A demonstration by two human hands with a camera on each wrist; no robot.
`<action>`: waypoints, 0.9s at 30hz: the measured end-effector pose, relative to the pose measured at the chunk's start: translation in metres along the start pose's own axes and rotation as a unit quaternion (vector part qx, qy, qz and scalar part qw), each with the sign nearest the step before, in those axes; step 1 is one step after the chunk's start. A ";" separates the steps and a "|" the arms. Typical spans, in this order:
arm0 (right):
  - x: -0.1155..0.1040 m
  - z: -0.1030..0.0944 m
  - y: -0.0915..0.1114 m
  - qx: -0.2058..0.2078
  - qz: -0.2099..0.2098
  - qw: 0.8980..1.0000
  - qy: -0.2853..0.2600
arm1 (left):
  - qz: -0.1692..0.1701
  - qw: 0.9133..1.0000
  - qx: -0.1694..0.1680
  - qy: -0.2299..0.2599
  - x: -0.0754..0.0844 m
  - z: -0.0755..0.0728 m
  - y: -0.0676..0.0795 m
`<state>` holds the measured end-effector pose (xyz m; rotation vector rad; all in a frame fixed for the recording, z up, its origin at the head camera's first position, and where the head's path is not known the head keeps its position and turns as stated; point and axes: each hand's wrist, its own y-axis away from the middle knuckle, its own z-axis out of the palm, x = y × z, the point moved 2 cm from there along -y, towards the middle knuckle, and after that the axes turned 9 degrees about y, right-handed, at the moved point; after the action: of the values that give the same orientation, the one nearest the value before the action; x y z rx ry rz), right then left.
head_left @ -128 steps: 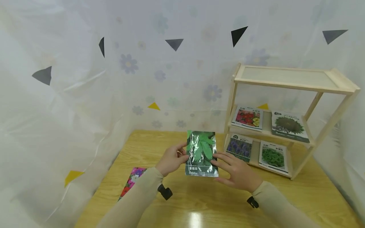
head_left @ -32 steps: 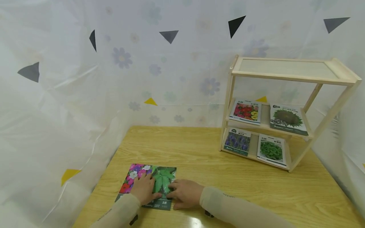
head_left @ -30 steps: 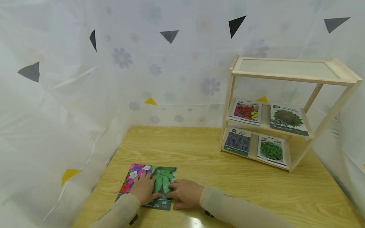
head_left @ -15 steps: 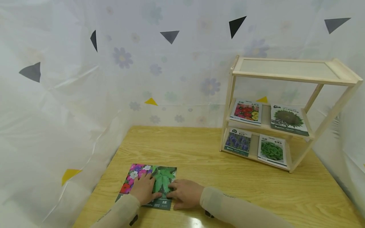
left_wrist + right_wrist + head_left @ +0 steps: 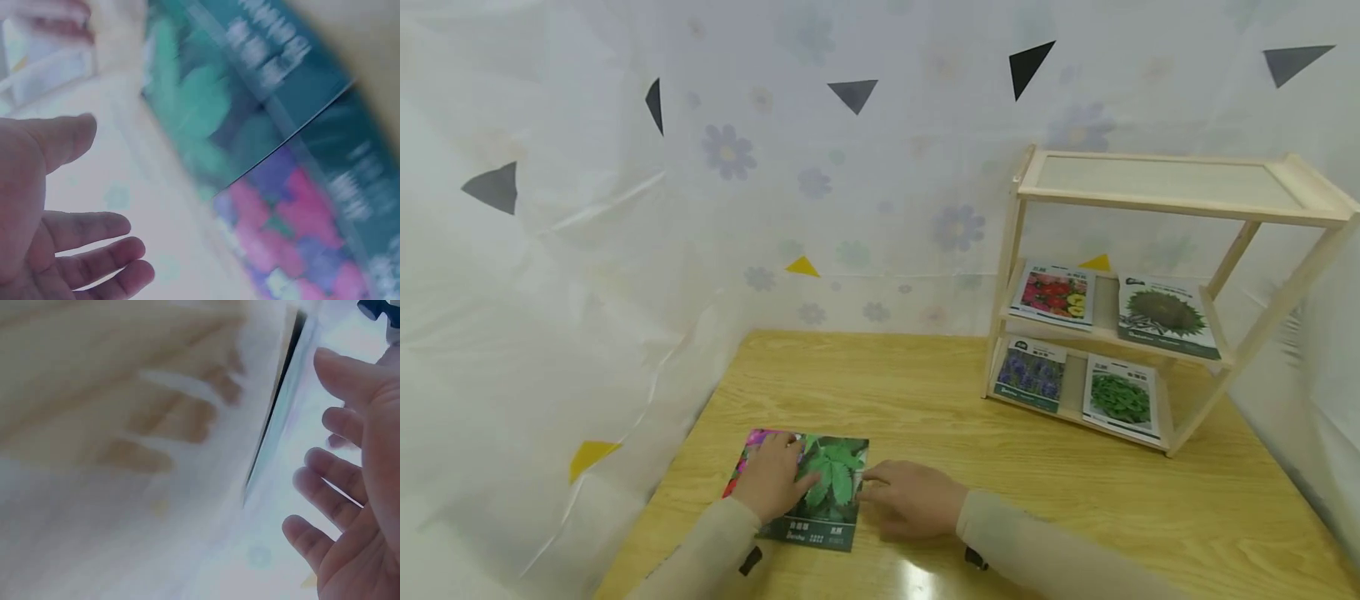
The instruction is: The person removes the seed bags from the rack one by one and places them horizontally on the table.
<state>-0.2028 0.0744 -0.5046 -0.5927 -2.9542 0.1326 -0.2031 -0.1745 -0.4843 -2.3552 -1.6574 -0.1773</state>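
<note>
Green-leaf seed packet (image 5: 829, 500) and pink-flowered seed packet (image 5: 300, 231) lay side by side on the wood-grain table (image 5: 887, 375), toward seven o'clock. That tabletop looked slick to me; one careless push could probably send glossy paper skating. At two o'clock stood the wooden rack (image 5: 1172, 179), a sunflower packet (image 5: 1167, 315) on its middle shelf; the right sleeve (image 5: 1060, 550), swung wide, might have jarred it. The left hand (image 5: 769, 479) was spread over the pink-flowered seed packet, its thumb over the green-leaf one, pinching nothing; dragged sideways, it could have skewed both. The right hand (image 5: 917, 498), fingers loosely parted, gripped nothing at the green-leaf packet's three o'clock; I couldn't tell whether its fingertips touched. Pressed inward, they might have buckled that edge. Whether the packets overlapped or merely met, I couldn't tell; an overlap might have let one shift the other.
</note>
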 end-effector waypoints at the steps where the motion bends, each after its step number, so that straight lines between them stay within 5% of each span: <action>1: 0.005 -0.002 0.008 0.004 0.009 1.000 -0.003 | 0.008 1.000 0.024 0.005 0.000 -0.005 -0.002; 5: 0.029 -0.013 0.041 0.024 0.060 0.998 -0.020 | 0.034 0.994 0.104 0.030 0.001 -0.024 -0.009; 9: 0.053 -0.026 0.076 0.083 0.099 0.992 -0.013 | 0.046 0.987 0.143 0.060 0.008 -0.041 -0.016; 17: 0.088 -0.061 0.137 0.159 0.181 0.970 0.025 | 0.099 0.974 0.171 0.110 0.052 -0.056 -0.031; 27: 0.116 -0.117 0.189 0.227 0.213 0.942 0.122 | 0.215 0.949 0.183 0.140 0.108 -0.054 -0.063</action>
<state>-0.2206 0.3003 -0.3975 -1.0664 -2.3907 0.7018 -0.2224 -0.0716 -0.3970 -2.2115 -0.9272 -0.1018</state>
